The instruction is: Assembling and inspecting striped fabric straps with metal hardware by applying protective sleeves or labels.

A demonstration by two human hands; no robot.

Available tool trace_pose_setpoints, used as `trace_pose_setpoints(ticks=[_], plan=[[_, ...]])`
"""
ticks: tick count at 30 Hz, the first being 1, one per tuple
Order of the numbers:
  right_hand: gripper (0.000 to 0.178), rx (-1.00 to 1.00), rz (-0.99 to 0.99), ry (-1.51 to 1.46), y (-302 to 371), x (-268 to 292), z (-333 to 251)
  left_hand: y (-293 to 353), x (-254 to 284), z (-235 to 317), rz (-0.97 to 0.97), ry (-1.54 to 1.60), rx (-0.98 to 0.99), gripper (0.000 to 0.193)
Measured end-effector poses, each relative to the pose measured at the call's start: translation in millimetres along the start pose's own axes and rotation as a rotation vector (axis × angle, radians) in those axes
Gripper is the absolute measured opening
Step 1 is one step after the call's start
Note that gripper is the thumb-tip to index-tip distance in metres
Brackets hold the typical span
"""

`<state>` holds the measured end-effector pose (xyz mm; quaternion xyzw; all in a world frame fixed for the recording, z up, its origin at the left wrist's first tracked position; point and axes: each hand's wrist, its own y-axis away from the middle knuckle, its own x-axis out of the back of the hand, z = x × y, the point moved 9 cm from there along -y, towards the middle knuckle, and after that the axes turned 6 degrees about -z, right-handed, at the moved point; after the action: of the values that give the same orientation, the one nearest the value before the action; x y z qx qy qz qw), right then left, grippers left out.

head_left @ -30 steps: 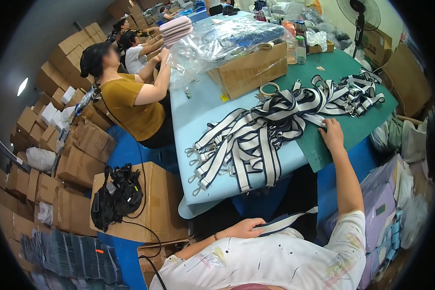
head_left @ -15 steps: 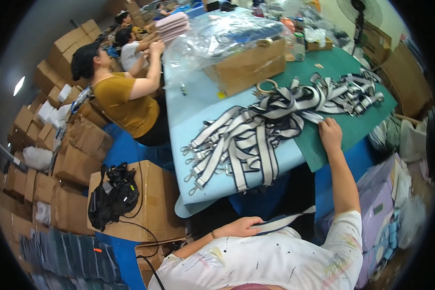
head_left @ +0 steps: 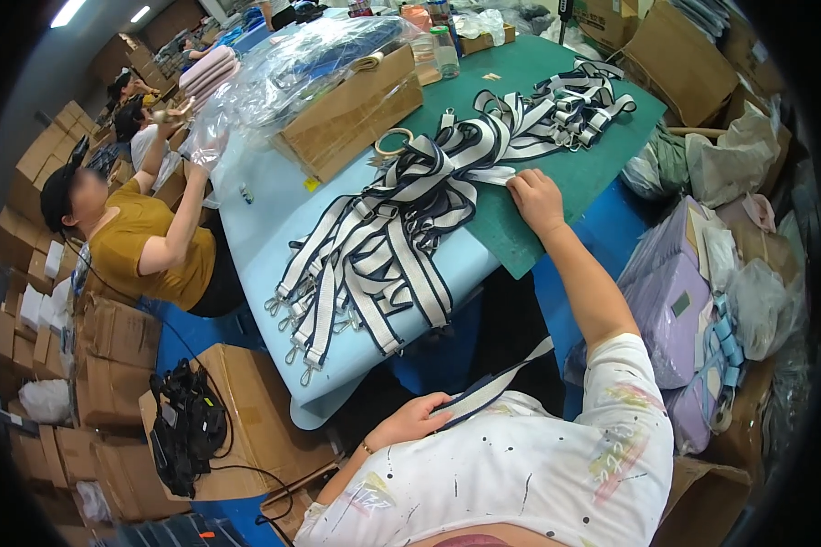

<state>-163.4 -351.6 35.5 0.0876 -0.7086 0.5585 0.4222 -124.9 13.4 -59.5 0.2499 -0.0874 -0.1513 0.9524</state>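
Observation:
A heap of white webbing straps with navy edges (head_left: pixel 410 191) lies across the table, metal snap hooks (head_left: pixel 303 366) hanging at its near left end. My right hand (head_left: pixel 535 199) reaches to the right side of the heap, fingers closed on a whitish strap end (head_left: pixel 490 174). Low against my body, my left hand (head_left: pixel 408 421) grips another navy-edged white strap (head_left: pixel 492 392), whose free end sticks up to the right. The part of that strap under my left fingers is hidden.
Behind the straps stand a cardboard box (head_left: pixel 356 114) under clear plastic and a tape roll (head_left: pixel 394 142). A co-worker in a mustard shirt (head_left: pixel 155 246) holds a clear bag at the left side. A black strap bundle (head_left: pixel 187 424) rests on a carton; lilac packages (head_left: pixel 666 310) stand right.
The whole view has swung, so the table and straps sit further left and higher. Both my hands keep their holds. The co-worker's hands now lift a clear plastic bag.

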Motion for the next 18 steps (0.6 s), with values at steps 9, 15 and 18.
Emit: trace_pose_setpoints(ticks=[9,15,18], plan=[[0.006,-0.028,-0.048,-0.019,7,-7,3,-2,-6,0,-0.060,-0.040,-0.076,0.035],[0.012,-0.021,0.032,-0.115,6,5,-1,-2,-6,-3,-0.046,-0.036,-0.069,0.035],[0.014,-0.014,-0.066,-0.146,1,-3,-5,0,-3,0,-0.033,-0.048,-0.046,0.033]])
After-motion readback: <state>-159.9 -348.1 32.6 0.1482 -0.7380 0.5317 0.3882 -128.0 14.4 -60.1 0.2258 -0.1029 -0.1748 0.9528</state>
